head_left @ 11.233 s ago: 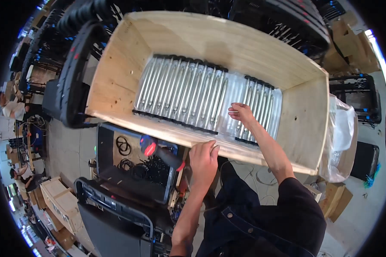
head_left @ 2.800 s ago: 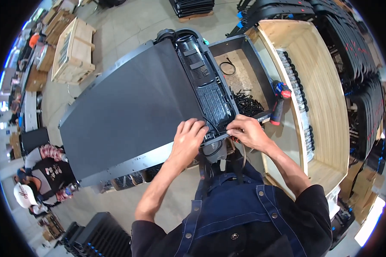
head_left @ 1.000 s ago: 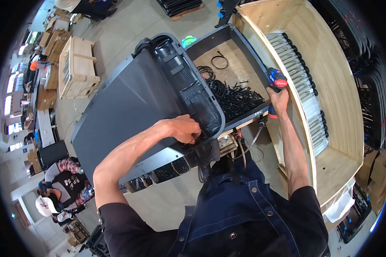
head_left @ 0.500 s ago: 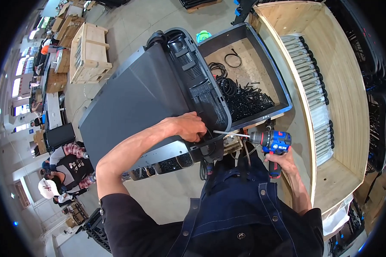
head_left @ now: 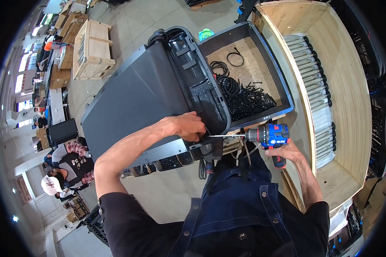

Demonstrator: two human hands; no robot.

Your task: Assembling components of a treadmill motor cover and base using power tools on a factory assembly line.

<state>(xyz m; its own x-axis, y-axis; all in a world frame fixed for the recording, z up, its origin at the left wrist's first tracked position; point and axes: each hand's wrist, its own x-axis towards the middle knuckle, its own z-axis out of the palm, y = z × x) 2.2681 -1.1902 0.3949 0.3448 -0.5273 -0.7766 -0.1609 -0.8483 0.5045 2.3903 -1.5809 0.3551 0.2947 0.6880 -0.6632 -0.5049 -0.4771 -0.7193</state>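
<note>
This is a big work room with a grey floor (head_left: 165, 195). Bare floor shows between the machine (head_left: 135, 92) and the person's body. The right hand (head_left: 287, 150) is wrapped around the grip of a blue drill (head_left: 272, 136), near the crate's edge. The drill's long bit (head_left: 229, 135) points left, at the machine's near corner. There the left hand (head_left: 189, 126) sits with its fingers bent.

A tray (head_left: 255, 51) of black screws (head_left: 255, 102) and loops (head_left: 230, 87) lies just past the drill. On the right, the tall side of the wooden crate (head_left: 343, 98) stands in the way; shiny rods (head_left: 312, 81) lie inside. Farther left are a co-worker (head_left: 75, 165) and a wooden box (head_left: 95, 55).

The left fingertips are hidden, so I cannot tell if they pinch anything. The bit's tip is hard to see by the fingers. The far right is dark and cut off.
</note>
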